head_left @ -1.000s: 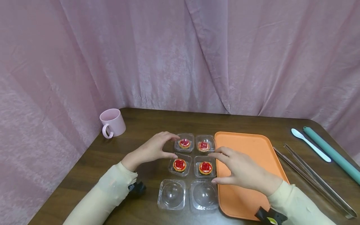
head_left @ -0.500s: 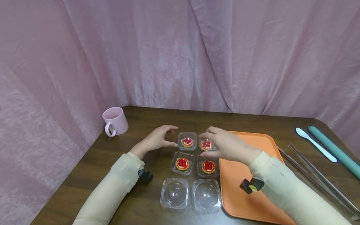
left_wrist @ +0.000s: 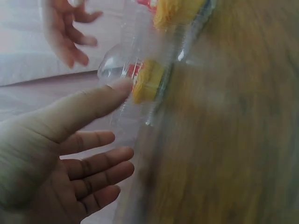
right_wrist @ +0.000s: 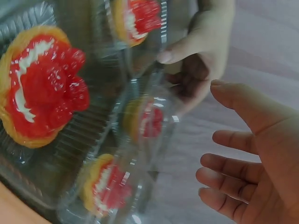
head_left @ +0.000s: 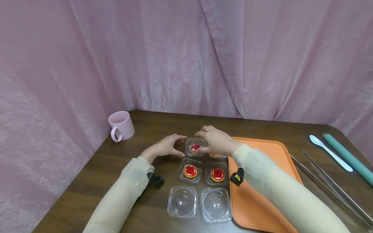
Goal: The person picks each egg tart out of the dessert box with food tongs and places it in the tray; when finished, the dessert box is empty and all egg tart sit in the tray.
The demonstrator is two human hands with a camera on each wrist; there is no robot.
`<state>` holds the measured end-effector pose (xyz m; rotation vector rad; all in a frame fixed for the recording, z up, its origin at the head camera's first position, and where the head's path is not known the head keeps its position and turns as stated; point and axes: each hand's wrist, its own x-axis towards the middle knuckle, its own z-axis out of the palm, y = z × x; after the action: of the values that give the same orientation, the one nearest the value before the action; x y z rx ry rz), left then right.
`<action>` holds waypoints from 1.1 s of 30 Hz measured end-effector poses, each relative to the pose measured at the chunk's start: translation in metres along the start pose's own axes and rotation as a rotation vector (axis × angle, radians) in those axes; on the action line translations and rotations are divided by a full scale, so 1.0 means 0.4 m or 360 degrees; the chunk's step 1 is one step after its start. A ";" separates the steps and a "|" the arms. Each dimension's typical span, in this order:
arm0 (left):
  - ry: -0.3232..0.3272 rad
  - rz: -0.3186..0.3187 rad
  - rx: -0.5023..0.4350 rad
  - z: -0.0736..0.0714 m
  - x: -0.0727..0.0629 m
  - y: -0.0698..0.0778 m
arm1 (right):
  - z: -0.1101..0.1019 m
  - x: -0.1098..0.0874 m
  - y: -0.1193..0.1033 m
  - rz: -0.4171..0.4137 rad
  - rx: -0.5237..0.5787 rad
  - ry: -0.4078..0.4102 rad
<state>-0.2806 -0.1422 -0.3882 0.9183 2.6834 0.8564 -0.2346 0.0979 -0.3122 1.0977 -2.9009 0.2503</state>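
Clear plastic boxes hold red-topped fruit tarts in two rows. My left hand point(head_left: 166, 148) is beside the back-left box point(head_left: 190, 142), fingers spread and loosely bent, the thumb near its edge. My right hand point(head_left: 217, 141) hovers over the back row, its thumb overlapping the back-left tart point(head_left: 194, 148) in the head view and partly hiding the back-right tart point(head_left: 215, 155). The right wrist view shows the right hand point(right_wrist: 252, 149) with nothing between its fingers. Domed lids cover the back boxes. Nearer lie the front-left tart point(head_left: 190, 171) and front-right tart point(head_left: 217, 175) in uncovered boxes.
Two clear domed lids, a left one point(head_left: 182, 202) and a right one point(head_left: 216, 204), lie at the front. An orange tray point(head_left: 262, 194) is under my right forearm. Metal tongs point(head_left: 329, 184), a white spoon point(head_left: 330, 153) and a green stick point(head_left: 349, 158) lie right. A pink mug point(head_left: 122, 125) stands back left.
My right hand has moved left and away from me, from beside the front-right box to over the back row. The left hand stays beside the back-left box.
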 end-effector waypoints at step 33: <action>0.0059 0.0001 0.0018 0.069 0.043 0.027 | 0.066 0.046 0.036 0.0032 -0.0120 -0.0169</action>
<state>-0.2795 -0.1119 -0.4040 0.9148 2.7224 0.8676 -0.2570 0.0924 -0.3386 1.1035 -2.9873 0.0846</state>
